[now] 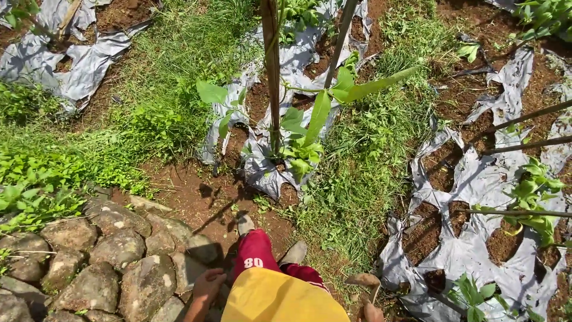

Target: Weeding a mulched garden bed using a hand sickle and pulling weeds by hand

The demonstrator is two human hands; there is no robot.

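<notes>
I stand on bare brown soil in red shorts and a yellow shirt, looking down a garden bed. My left hand [207,286] hangs by my hip, fingers curled, just above the stone edging [119,250]; nothing shows in it. At the bottom edge, my right hand [373,312] is closed round a small hand tool [363,279] with a thin shaft and a brown flat head pointing up. Ahead of my feet, a leafy green plant [307,140] grows against a bamboo stake [271,71] through torn grey plastic mulch [262,167].
Grass and weeds [357,167] fill the strips between the beds. More grey mulch sheet [476,179] with planting holes, young plants [533,191] and slanted stakes [524,116] lies at the right. Another mulched bed [59,59] sits at the top left.
</notes>
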